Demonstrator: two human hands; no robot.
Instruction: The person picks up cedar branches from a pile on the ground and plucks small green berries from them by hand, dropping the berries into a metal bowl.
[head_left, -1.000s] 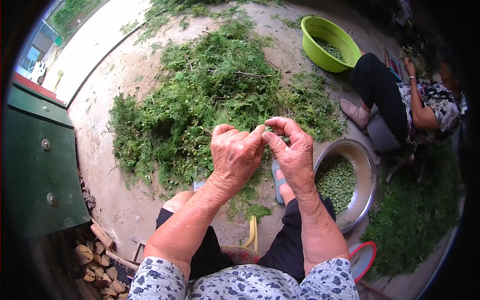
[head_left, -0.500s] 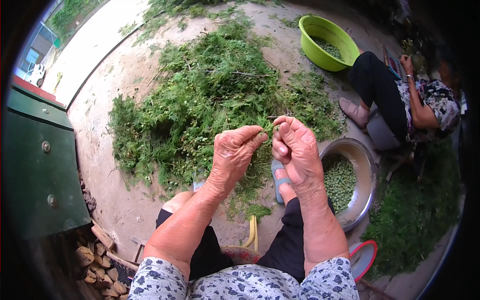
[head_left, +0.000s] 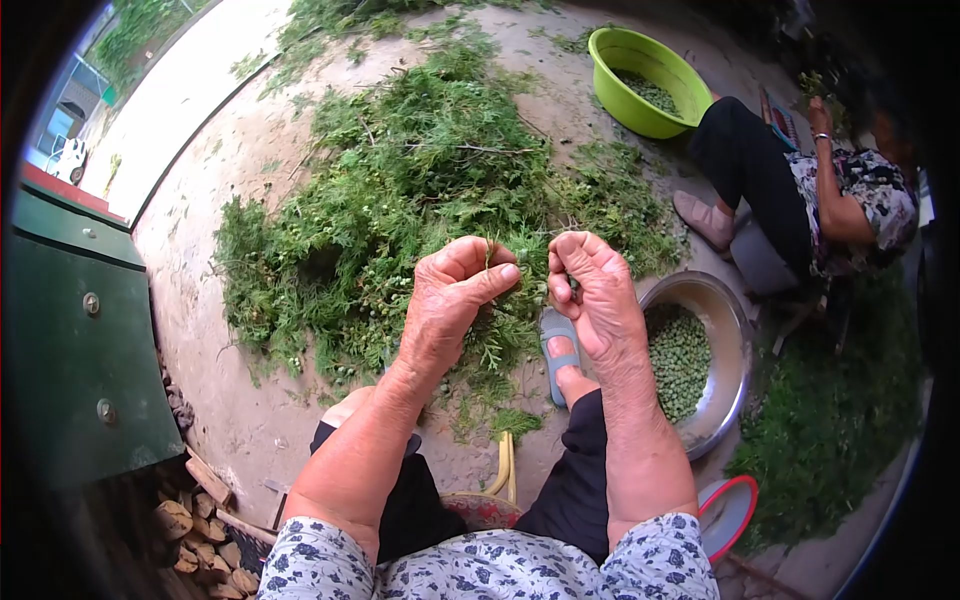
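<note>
Fingers, left hand (head_left: 450,300): thumb and forefinger are pressed together, with a green sprig (head_left: 489,250) pinched between them.
Fingers, right hand (head_left: 595,300): curled tight; a green speck is seen inside, too small to name.
Sprig's place: held up just left of the steel bowl (head_left: 738,335); the green heap (head_left: 420,170) is spread left of the bowl and beyond it.
Step in hand: pods are judged to be plucked off the sprig; pods (head_left: 680,355) lie in the bowl.
Next move: a firm pinch and a short pull are called for.

Left hand (head_left: 450,290) pinches a green sprig (head_left: 489,252) beside the closed right hand (head_left: 590,295), above a steel bowl (head_left: 735,340) of green seeds (head_left: 678,360).
</note>
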